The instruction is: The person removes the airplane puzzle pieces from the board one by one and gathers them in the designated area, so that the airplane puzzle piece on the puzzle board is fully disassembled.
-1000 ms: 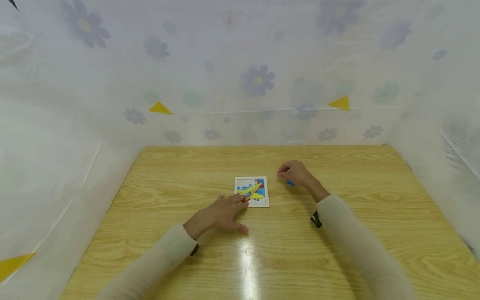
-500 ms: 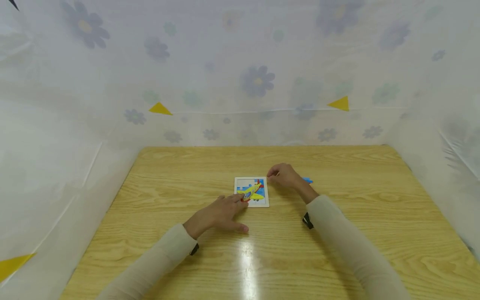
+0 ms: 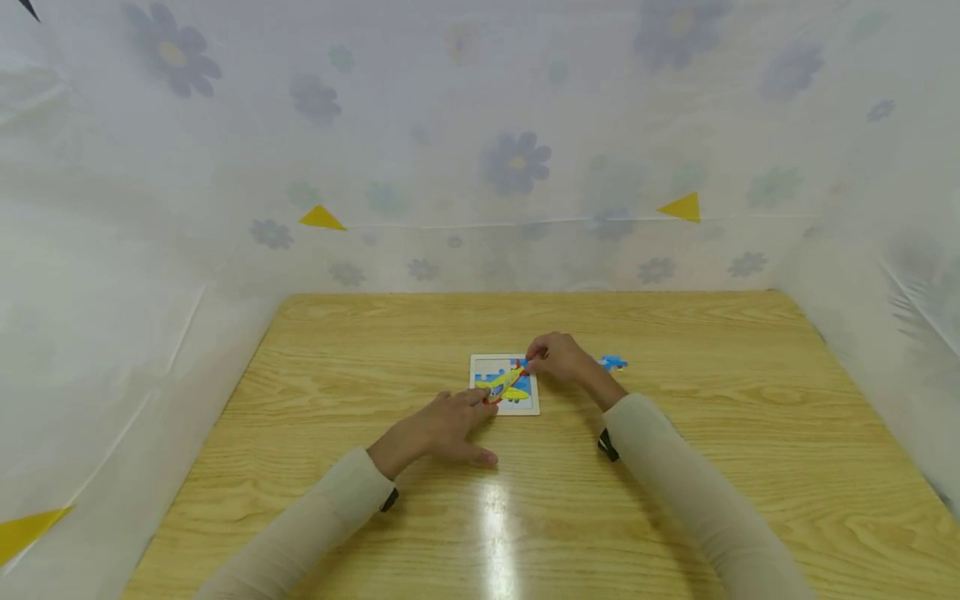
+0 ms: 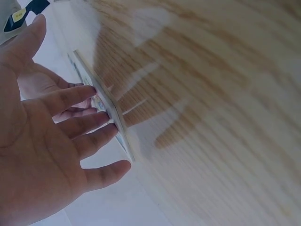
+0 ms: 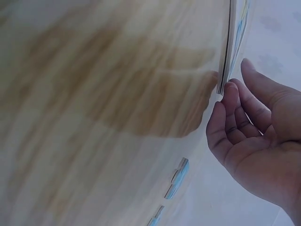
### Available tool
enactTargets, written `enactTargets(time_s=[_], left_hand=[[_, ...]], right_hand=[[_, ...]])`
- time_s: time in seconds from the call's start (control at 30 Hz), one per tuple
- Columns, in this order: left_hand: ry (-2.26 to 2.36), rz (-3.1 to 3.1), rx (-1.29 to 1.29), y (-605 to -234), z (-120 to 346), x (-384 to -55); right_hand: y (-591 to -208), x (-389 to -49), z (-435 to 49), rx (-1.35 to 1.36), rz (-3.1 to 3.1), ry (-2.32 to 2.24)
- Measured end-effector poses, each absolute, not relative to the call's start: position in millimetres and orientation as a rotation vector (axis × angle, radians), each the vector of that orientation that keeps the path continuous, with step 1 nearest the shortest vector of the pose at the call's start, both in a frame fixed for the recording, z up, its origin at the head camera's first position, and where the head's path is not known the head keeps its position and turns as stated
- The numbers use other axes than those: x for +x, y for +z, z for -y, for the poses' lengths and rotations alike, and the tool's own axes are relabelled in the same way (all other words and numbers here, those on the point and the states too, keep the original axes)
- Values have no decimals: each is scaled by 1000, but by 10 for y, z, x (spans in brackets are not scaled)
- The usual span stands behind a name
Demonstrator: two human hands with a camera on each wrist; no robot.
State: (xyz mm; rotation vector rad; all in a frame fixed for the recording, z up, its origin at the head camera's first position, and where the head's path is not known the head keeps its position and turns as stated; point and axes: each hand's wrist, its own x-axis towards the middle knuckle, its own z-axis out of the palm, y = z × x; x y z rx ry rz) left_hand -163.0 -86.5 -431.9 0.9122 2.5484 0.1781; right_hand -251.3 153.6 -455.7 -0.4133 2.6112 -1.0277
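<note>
A square jigsaw puzzle [image 3: 513, 405] in a pale frame lies on the table and shows a yellow airplane on blue. A pale gap lies at its upper left. My left hand [image 3: 452, 427] rests with spread fingers on the puzzle's lower left part; in the left wrist view the fingertips [image 4: 99, 173] reach its edge. At the upper right corner is my right hand [image 3: 564, 358], its fingers loosely bent. In the right wrist view its thumb stands apart from the index finger, beside the frame's corner, and I see no piece between them.
Loose blue puzzle pieces [image 3: 613, 362] lie on the table right of the right hand; the right wrist view shows one piece [image 5: 177, 179] with another below it. White flowered sheeting [image 3: 450, 167] hangs behind the wooden table [image 3: 337, 350] and at both sides.
My right hand has moved left from near the loose pieces to the puzzle's upper right corner, uncovering those pieces. My left hand has stayed where it was.
</note>
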Motion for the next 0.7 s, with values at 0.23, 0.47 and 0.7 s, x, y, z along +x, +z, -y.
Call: enactTargets(time_s=[0.23, 0.47, 0.7], left_hand=[[179, -2556, 927, -4323, 863, -1630], [159, -2558, 913, -4329, 868, -1633], [160, -2552, 933, -4317, 887, -1640]], right_hand=[[-4554, -2525, -1515, -403, -2595, -1025], [-4542, -2513, -1483, -389, -2599, -1010], [-4484, -2496, -1454, -383, -2586, -984]])
